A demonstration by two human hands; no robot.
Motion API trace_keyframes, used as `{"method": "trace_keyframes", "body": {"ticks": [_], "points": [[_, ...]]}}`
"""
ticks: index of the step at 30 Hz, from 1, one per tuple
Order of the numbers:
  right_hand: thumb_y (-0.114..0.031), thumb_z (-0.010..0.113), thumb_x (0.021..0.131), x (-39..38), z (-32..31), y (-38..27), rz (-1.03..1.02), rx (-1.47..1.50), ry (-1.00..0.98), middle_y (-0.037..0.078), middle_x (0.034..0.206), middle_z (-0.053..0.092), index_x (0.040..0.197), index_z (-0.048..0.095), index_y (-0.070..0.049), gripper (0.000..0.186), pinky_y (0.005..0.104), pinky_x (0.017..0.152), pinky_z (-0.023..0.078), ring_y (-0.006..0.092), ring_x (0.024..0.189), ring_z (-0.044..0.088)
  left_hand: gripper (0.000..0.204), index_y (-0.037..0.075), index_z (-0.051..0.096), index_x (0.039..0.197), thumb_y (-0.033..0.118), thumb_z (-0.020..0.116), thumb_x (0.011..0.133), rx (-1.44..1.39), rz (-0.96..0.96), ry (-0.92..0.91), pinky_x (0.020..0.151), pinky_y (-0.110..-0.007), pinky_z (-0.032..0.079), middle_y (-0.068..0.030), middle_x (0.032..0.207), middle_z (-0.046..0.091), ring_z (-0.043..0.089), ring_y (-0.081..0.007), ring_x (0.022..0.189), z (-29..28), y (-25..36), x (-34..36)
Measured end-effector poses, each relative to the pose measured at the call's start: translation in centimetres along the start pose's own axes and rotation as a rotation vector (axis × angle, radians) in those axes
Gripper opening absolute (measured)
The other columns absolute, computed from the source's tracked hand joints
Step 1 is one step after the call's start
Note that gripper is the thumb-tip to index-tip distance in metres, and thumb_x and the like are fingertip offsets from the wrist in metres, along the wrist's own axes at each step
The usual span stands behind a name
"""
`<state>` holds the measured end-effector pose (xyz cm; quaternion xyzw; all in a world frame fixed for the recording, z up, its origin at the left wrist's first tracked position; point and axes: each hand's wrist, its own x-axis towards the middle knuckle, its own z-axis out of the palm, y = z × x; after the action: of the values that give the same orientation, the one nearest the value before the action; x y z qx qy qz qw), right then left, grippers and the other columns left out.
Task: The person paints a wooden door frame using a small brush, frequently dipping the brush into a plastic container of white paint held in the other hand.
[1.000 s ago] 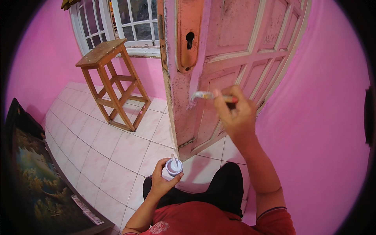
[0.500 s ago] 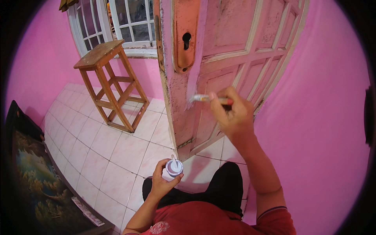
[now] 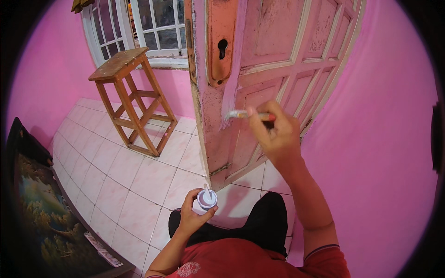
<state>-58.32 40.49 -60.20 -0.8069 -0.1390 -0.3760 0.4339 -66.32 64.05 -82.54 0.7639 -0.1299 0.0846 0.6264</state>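
Observation:
A pink panelled door (image 3: 273,51) stands in front of me, its old paint worn and stained. My right hand (image 3: 276,132) grips a paintbrush (image 3: 241,114) whose bristles touch the door below the orange lock plate (image 3: 219,69). A streak of fresh pale lilac paint (image 3: 230,99) runs down from beside the plate to the bristles. Low over my lap, my left hand (image 3: 194,215) is wrapped round a small paint pot (image 3: 206,199). Pale paint shows inside the pot, and a light-coloured stick (image 3: 207,189) leans in it.
A wooden stool (image 3: 125,69) stands left of the door, near a white-framed window (image 3: 162,32). A framed landscape painting (image 3: 51,217) leans at the lower left on the tiled floor (image 3: 125,180). A pink wall (image 3: 380,153) rises close on my right.
The brush bristles bend a little more against the door, in nearly the same spot. My left hand and the pot have hardly moved.

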Motion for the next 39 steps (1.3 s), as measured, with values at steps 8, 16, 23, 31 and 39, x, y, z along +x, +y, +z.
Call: {"method": "trace_keyframes", "body": {"ticks": [8,16,23,31,39], "points": [[-0.012,0.075,0.093,-0.9,-1.7,-2.3,-0.077,-0.045,0.044,0.008,0.062,0.054,0.085,0.060,-0.003,0.019,0.0302,0.051,0.042,0.0132,0.053,0.051,0.064,0.003,0.056,0.125,0.018,0.089,0.073,0.029,-0.017,0.023,0.098,-0.035,0.051,-0.0117,0.114,0.066,0.066,-0.0224,0.107,-0.8,-0.3,-0.8],[-0.014,0.075,0.093,-4.3,2.9,1.9,-0.058,-0.094,-0.116,0.011,0.064,0.054,0.082,0.057,-0.003,0.024,0.0351,0.049,0.042,0.0200,0.050,0.053,0.064,0.003,0.057,0.125,0.018,0.089,0.073,0.009,-0.032,0.000,0.100,-0.036,0.049,-0.0112,0.115,0.066,0.065,-0.0229,0.110,-0.9,-0.5,-0.8],[-0.012,0.075,0.093,-2.6,1.2,-1.8,-0.117,0.065,0.177,0.010,0.068,0.059,0.086,0.061,-0.002,0.019,0.0321,0.051,0.045,0.0162,0.054,0.057,0.064,0.003,0.056,0.126,0.017,0.088,0.072,0.020,-0.066,0.010,0.100,-0.036,0.049,-0.0112,0.115,0.066,0.065,-0.0232,0.109,-1.8,-0.4,-1.3],[-0.011,0.076,0.092,-5.3,2.7,1.9,-0.022,-0.105,-0.067,0.010,0.067,0.058,0.087,0.061,-0.003,0.017,0.0313,0.052,0.044,0.0157,0.055,0.056,0.064,0.003,0.056,0.126,0.017,0.088,0.072,-0.012,-0.040,0.003,0.099,-0.036,0.049,-0.0115,0.115,0.066,0.065,-0.0231,0.109,-1.6,-0.8,-1.0],[-0.008,0.071,0.095,-3.7,-0.1,-3.1,0.133,0.269,0.023,0.003,0.072,0.064,0.094,0.062,-0.002,0.011,0.0241,0.055,0.046,0.0066,0.060,0.059,0.064,0.004,0.057,0.127,0.018,0.089,0.073,0.025,-0.016,0.034,0.099,-0.036,0.049,-0.0110,0.117,0.066,0.064,-0.0230,0.110,-2.0,-0.1,-0.2]]}}
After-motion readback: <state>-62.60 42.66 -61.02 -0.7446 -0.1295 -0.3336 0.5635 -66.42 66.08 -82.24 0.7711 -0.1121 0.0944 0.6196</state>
